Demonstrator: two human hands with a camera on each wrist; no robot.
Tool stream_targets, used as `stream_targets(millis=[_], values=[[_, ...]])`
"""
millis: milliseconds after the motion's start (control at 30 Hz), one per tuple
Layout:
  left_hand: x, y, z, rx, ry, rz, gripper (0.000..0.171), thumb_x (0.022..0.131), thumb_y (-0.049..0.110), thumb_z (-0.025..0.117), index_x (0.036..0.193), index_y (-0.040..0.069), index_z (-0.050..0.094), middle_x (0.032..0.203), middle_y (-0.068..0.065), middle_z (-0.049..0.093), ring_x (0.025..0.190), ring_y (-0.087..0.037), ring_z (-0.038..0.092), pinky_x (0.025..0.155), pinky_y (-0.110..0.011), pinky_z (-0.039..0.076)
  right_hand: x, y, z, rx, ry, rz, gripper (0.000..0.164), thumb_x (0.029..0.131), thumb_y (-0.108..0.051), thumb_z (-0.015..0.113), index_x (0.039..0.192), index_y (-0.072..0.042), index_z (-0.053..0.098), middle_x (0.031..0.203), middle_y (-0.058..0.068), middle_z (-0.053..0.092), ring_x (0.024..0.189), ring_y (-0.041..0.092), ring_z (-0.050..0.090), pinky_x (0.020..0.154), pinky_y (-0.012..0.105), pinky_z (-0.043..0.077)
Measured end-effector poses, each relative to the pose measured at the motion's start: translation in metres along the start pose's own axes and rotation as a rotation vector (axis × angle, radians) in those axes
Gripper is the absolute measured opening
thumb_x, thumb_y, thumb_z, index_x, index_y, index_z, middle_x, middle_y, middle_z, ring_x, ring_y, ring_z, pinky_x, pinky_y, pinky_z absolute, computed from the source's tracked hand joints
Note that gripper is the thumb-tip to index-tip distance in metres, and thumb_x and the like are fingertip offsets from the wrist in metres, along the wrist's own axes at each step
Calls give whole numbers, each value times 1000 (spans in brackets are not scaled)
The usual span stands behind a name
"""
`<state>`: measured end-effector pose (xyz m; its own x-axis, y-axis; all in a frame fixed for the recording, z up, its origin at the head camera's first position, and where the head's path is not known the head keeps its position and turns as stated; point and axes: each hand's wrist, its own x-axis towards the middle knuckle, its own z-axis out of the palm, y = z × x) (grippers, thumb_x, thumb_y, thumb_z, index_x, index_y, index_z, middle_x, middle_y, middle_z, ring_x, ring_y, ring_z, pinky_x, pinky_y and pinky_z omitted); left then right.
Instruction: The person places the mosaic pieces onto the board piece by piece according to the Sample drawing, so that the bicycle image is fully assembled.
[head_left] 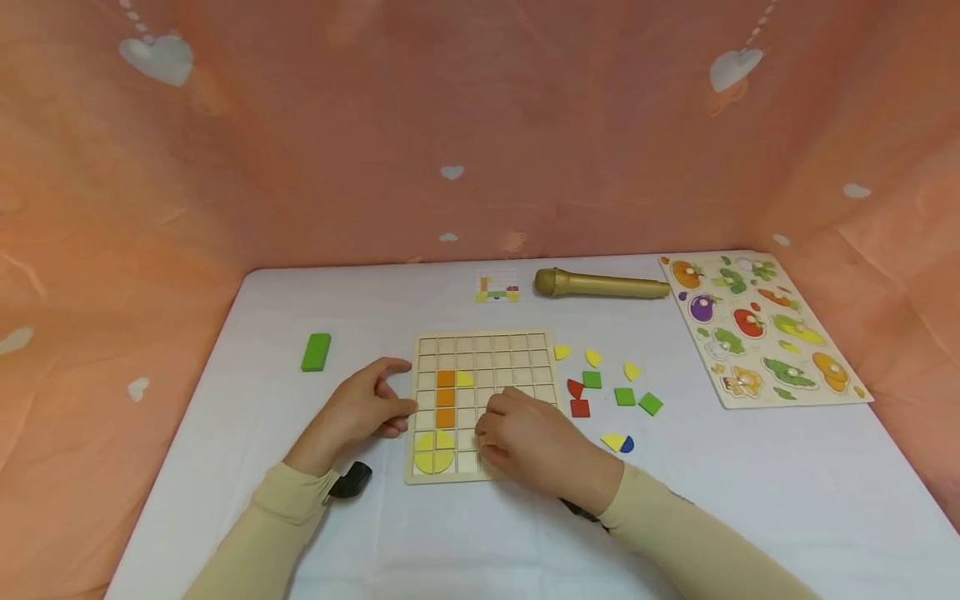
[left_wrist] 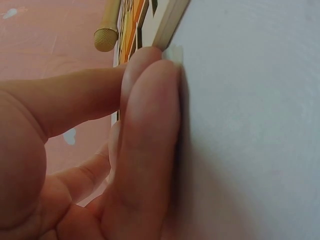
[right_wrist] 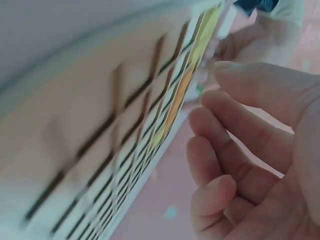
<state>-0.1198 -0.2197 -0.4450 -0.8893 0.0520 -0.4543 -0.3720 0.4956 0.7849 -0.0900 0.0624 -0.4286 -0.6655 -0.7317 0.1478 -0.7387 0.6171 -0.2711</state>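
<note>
A wooden grid board (head_left: 517, 343) lies flat on the white table. It holds a column of three orange squares (head_left: 446, 398), a yellow quarter-circle (head_left: 464, 379) beside the top one, and yellow quarters forming a circle (head_left: 433, 452) at its lower left. My left hand (head_left: 365, 400) grips the board's left edge, thumb tip at the rim. Over the board's lower right hovers my right hand (head_left: 528, 437), partly covering the cells. In the right wrist view, that hand's fingers (right_wrist: 240, 120) are loosely curled, thumb apart from them, nothing visible between.
Right of the board lie yellow quarter-circles (head_left: 632, 371), several green squares (head_left: 625, 397), red pieces (head_left: 580, 408) and a blue half-circle (head_left: 627, 444). A pattern card (head_left: 497, 287), gold microphone (head_left: 603, 285) and vegetable puzzle (head_left: 772, 333) sit farther back; a green block (head_left: 316, 352) is at left.
</note>
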Motion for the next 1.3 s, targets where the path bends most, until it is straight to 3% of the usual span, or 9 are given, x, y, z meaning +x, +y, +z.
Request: stream_targets(millis=[233, 567, 767, 1033, 1300], values=[[-1, -4, -1, 3, 12, 0, 71, 95, 15, 84, 157, 18, 50, 99, -14, 64, 71, -19, 74, 68, -29, 67, -34, 32, -14, -27, 62, 85, 10, 91, -15, 87, 100, -15, 82, 96, -5, 70, 90, 12, 59, 76, 26, 58], [-2, -2, 1, -11, -2, 14, 70, 95, 13, 84, 156, 17, 50, 98, -14, 63, 72, -19, 75, 68, -30, 67, -87, 76, -38, -119, 64, 277, 20, 89, -13, 89, 107, -10, 82, 105, 1, 74, 100, 20, 65, 87, 41, 64], [-3, 0, 2, -10, 0, 17, 69, 96, 13, 83, 156, 17, 50, 98, -13, 64, 72, -18, 74, 68, -29, 67, -113, 97, -52, -105, 85, 430, 22, 90, -16, 88, 109, -8, 81, 106, 4, 76, 103, 26, 69, 91, 50, 65], [-3, 0, 1, -16, 2, 11, 70, 95, 13, 84, 157, 17, 50, 98, -14, 63, 72, -19, 74, 68, -29, 67, -129, 116, -57, -83, 38, 550, 32, 92, -23, 86, 116, -4, 79, 112, 12, 76, 109, 36, 71, 96, 60, 61], [-3, 0, 1, -13, 1, 21, 69, 95, 12, 84, 156, 16, 51, 97, -13, 62, 72, -19, 75, 68, -30, 67, -128, 123, -51, -44, -3, 595, 36, 92, -27, 86, 120, -5, 77, 105, 7, 75, 101, 29, 68, 90, 56, 61]])
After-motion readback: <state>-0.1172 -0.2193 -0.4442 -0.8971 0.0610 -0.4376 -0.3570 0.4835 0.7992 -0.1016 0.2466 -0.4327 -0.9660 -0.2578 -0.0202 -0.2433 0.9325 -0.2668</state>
